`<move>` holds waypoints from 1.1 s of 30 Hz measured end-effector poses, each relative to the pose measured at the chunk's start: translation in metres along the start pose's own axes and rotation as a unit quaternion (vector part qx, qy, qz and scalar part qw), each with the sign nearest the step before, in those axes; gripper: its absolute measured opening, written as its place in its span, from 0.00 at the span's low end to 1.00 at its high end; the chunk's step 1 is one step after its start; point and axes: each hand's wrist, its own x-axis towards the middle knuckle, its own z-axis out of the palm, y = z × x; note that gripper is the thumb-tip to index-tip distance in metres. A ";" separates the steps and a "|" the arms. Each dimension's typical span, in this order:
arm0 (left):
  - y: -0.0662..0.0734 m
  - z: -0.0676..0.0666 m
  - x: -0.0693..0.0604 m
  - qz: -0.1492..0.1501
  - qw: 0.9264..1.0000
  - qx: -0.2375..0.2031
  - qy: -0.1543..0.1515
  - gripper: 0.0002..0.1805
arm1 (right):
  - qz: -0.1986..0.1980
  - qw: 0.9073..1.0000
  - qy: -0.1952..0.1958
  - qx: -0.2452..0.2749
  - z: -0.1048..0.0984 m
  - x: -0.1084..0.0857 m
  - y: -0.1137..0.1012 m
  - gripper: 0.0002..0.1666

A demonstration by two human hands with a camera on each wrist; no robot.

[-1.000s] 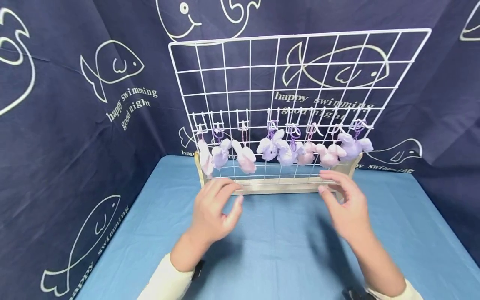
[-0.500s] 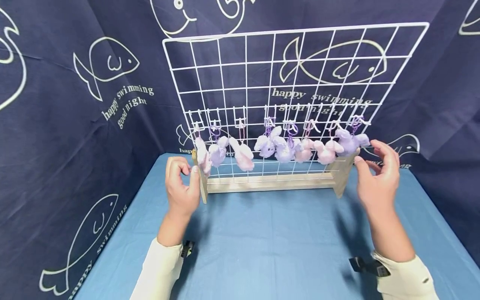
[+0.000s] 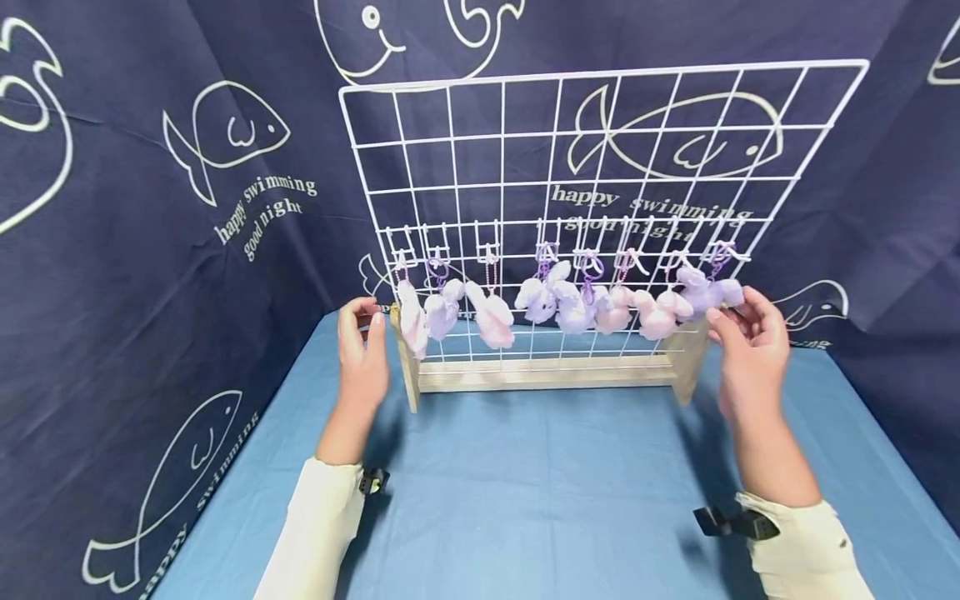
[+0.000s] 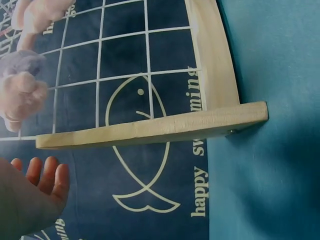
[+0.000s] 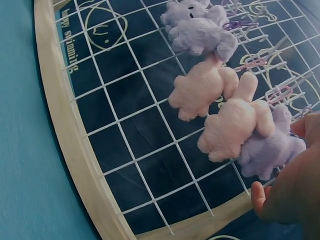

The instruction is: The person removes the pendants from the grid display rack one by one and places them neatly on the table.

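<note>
A white wire grid stands on a wooden base with wooden end pieces. Purple and pink plush toys hang from its hooks, among them a pink one and a purple one at the far right. My left hand is just outside the left end piece; the left wrist view shows its fingers apart from the wood. My right hand is beside the right end piece, fingers loosely bent close to the purple toy; contact is unclear.
Blue cloth covers the table in front of the rack. Dark blue fabric with fish drawings hangs behind and at the sides. Dark wrist devices are on both sleeves, one at the right.
Both hands have moved outward from in front of the rack to its two ends. Most recently, the left fingers have straightened and the right hand has come closer to the right end.
</note>
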 end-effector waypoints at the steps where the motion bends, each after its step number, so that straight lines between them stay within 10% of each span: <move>1: -0.002 0.001 0.003 -0.006 1.000 -0.005 -0.010 0.19 | 0.003 1.000 -0.003 0.015 0.001 0.000 0.001 0.27; 9: -0.012 0.019 0.019 -0.046 0.998 -0.017 -0.051 0.21 | 0.028 0.999 -0.011 0.021 0.006 0.003 0.002 0.28; 23: -0.035 0.052 0.028 -0.008 0.989 -0.146 0.009 0.19 | -0.012 0.998 -0.035 -0.057 0.008 -0.001 -0.003 0.16; 33: -0.039 0.058 0.026 0.022 0.987 -0.154 0.033 0.18 | -0.003 0.999 -0.029 -0.033 0.006 -0.004 -0.020 0.12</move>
